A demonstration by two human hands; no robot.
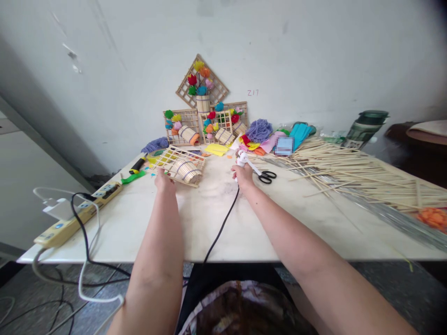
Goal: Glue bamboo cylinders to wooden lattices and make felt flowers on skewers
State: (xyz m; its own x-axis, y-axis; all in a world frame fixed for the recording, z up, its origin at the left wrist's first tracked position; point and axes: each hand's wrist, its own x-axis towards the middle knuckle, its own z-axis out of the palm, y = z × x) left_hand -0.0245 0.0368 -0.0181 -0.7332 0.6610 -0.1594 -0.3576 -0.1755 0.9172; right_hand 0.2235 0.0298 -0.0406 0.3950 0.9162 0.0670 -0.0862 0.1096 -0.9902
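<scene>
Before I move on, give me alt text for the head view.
The left hand holds a wooden-stick lattice with a stick basket on it while the right hand grips a white corded glue gun. Flower-decorated lattices stand behind; black-handled scissors lie nearby.

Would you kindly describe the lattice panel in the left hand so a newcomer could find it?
On the white table, left of the middle, the left hand holds the lattice panel. It bears a stick basket; the panels against the wall behind also carry bright flowers, while this one shows none.
</scene>
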